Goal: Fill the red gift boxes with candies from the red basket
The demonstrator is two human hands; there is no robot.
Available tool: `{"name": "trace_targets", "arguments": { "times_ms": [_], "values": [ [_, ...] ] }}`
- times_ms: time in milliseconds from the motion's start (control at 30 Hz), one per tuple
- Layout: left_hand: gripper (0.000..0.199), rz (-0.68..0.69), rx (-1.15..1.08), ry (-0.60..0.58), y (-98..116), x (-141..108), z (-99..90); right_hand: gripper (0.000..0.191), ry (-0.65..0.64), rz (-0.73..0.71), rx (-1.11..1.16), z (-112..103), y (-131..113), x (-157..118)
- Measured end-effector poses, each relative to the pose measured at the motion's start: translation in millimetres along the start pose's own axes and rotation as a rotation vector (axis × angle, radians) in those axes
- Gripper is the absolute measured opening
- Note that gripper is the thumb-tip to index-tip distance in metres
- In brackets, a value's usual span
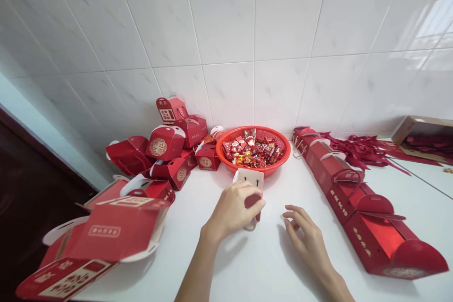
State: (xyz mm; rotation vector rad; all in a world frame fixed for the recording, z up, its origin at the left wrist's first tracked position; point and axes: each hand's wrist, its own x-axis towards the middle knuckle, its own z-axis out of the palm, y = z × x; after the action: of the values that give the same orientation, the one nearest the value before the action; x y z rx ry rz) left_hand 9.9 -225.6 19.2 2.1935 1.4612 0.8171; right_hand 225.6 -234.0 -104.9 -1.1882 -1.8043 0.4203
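Note:
My left hand (pixel 235 205) grips a small red gift box (pixel 250 177) in the middle of the white table. The box's pale inner face with two dark slots shows above my fingers, and a twisted cord handle (pixel 250 226) hangs beneath them. To its right my right hand (pixel 304 233) hovers over the tabletop, fingers loosely curved and apart, holding nothing. Just beyond the box stands a red plastic basket (pixel 226 163) filled with wrapped candies (pixel 251 148).
Folded red boxes (pixel 166 141) are piled at the left, with larger opened ones (pixel 113 231) nearer. Along the right runs a row of red boxes (pixel 348 198). Behind it lie dark red ribbons (pixel 364 148) and a cardboard box (pixel 421 125). A tiled wall (pixel 230 33) closes the back.

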Motion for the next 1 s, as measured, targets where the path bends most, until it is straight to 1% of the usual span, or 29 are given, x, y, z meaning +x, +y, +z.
{"name": "trace_targets", "arguments": {
  "times_ms": [100, 267, 433, 567, 633, 767, 800, 867, 933, 1000],
  "values": [
    [0.019, 0.013, -0.075, -0.018, -0.6, 7.8, -3.1, 0.021, 0.011, 0.011, -0.060, 3.1, 3.2, -2.2],
    [0.019, 0.025, -0.138, -0.050, -12.2, 19.0, -0.9, 0.020, 0.029, 0.041, -0.148, 5.3, 3.0, -2.6],
    [0.020, 0.020, -0.190, -0.028, -20.3, 23.9, 3.1, 0.020, 0.028, 0.043, -0.217, 4.5, 3.9, -3.2],
    [0.025, 0.062, -0.241, 0.030, -21.2, 24.5, 5.2, 0.018, 0.021, 0.039, -0.228, 4.3, 5.9, -3.0],
    [0.027, 0.085, -0.238, 0.080, -22.4, 24.6, 4.2, 0.017, 0.023, 0.025, -0.216, 5.0, 5.8, -2.8],
    [0.025, 0.057, -0.111, 0.230, -30.4, 26.2, -3.3, 0.016, 0.056, -0.027, -0.134, 7.4, -0.6, -0.6],
    [0.024, 0.040, -0.070, 0.258, -33.5, 27.0, -5.6, 0.016, 0.068, -0.049, -0.102, 7.8, -3.9, 1.8],
    [0.022, 0.000, -0.013, 0.275, -40.3, 28.8, -9.7, 0.015, 0.080, -0.112, -0.039, 8.0, -12.7, 11.4],
    [0.022, -0.044, 0.007, 0.256, -46.6, 30.2, -12.4, 0.017, 0.064, -0.203, 0.003, 7.4, -23.8, 29.0],
    [0.022, -0.083, 0.003, 0.200, -51.5, 30.4, -14.4, 0.022, 0.029, -0.264, 0.005, 6.8, -36.1, 54.0]
  ]
}}
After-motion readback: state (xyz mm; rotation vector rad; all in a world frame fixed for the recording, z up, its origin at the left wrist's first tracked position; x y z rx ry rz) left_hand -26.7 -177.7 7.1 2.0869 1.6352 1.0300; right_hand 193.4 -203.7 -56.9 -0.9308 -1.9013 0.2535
